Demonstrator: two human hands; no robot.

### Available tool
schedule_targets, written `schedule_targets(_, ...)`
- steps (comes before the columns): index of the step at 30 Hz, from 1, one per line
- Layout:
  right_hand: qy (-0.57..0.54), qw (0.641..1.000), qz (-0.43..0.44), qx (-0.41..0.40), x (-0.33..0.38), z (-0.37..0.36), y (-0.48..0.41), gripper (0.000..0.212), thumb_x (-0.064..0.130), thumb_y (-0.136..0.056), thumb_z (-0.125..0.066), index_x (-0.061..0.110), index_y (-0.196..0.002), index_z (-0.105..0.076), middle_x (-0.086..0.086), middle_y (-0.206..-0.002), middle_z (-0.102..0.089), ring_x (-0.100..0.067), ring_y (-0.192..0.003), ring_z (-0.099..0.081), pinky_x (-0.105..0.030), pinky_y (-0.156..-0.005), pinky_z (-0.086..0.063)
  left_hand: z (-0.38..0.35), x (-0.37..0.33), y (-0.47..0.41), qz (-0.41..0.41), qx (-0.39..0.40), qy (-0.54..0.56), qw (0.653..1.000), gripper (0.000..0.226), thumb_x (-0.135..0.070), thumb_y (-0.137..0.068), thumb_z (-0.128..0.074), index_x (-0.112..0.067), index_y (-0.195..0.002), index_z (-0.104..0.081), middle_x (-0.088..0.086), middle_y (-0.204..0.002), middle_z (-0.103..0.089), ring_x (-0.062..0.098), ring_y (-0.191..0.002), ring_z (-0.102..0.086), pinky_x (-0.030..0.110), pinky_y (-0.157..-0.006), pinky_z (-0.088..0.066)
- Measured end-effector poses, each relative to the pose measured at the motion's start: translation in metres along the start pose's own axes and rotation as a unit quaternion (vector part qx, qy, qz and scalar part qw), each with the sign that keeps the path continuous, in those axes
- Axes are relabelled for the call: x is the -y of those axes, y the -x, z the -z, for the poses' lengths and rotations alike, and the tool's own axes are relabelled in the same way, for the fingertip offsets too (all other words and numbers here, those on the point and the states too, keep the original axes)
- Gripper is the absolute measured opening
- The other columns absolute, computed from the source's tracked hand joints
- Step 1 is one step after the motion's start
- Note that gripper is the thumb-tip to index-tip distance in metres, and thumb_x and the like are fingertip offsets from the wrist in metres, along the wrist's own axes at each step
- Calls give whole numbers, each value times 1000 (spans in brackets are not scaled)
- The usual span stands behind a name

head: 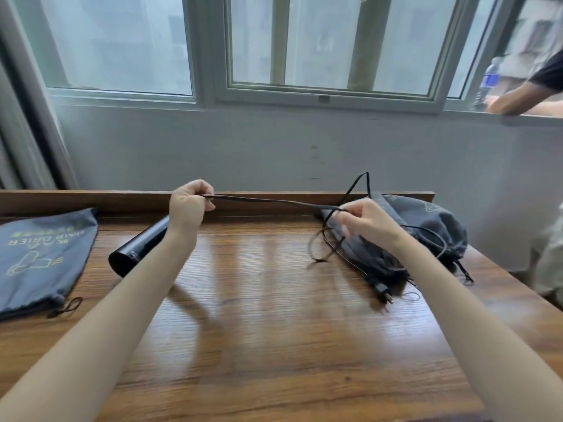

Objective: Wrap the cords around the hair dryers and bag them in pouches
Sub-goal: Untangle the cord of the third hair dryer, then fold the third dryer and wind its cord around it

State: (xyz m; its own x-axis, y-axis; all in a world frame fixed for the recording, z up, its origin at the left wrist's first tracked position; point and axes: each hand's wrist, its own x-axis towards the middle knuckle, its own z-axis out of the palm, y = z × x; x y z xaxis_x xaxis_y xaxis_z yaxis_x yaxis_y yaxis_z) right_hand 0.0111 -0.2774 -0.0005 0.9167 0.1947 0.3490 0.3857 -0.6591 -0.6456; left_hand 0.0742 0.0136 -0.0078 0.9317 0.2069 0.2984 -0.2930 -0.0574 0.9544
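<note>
Head view. The left hand [189,205] is raised over the wooden tabletop [259,330], its fingers [204,189] curled and pinching one end of a thin black cord [274,201]. The right hand [368,220] is motion-blurred, but its fingers look closed on the same cord, where slack loops hang down. The stretch between the hands is nearly taut. The black two-pin plug [382,290] lies on the tabletop below the right forearm.

The black cylindrical hair dryer [137,251] lies on the tabletop under the left wrist, with neither hand on it. Where the cord meets it is hidden. A flat grey fabric pouch [42,257] lies far left and a filled grey fabric pouch [426,220] far right, with cord loops draped over it.

Judgement: this is straightening the cord before winding.
- Run the cord through the right fingers to clear the loops.
- Lift it off the filled pouch so its drawstring doesn't snag.
- Wind from the dryer end with even tension, leaving the plug for last.
</note>
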Motion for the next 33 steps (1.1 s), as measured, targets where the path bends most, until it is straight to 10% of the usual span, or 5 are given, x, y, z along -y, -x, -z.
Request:
schedule_targets(13, 25, 988, -116, 99, -50, 37, 23, 37, 60, -74, -46, 27, -62, -59, 11, -59, -49, -8, -59, -44, -30, -69, -36, -11, 21, 22, -60, 159, -104, 980, 26, -1, -92, -45, -15, -75, -59, -3, -65, -52, 9, -59, -38, 20, -56, -31)
schedule_targets(17, -53, 992, -113, 37, -27, 24, 12, 39, 57, -89, -44, 24, -106, -55, 4, -104, -61, -15, -102, -59, -34, -97, -41, -17, 39, 41, -124, 210, -194, 950, 28, -13, -97, -42, -25, -80, -61, -8, -56, -44, 3, -49, -35, 19, -50, -27)
schedule_targets(23, 388, 919, 43, 60, 30, -48, 5, 62, 40, -93, -48, 21, -145, -20, 3, -156, -9, -18, -145, 3, -50, -114, 4, -33, 41, 68, -187, 248, -258, 915, 21, -11, -97, -43, -10, -94, -64, -3, -83, -62, 6, -77, -54, 22, -68, -39)
schedule_targets(28, 285, 950, 84, 96, 44, -97, 2, 18, 36, -97, -41, 20, -98, -49, 9, -88, -60, -20, -103, -57, -35, -108, -23, -29, 39, 76, -245, 269, -252, 897, 20, -14, -95, -46, -12, -89, -64, -7, -80, -55, 8, -78, -50, 23, -70, -39)
schedule_targets(33, 267, 956, 74, 94, 27, -90, -3, 22, 34, -96, -45, 27, -103, -65, 10, -88, -65, -16, -87, -60, -28, -64, -38, 27, 41, 56, -269, 128, -381, 875, 45, -48, -83, -53, -12, -109, -60, -5, -101, -56, 17, -99, -52, 31, -88, -42)
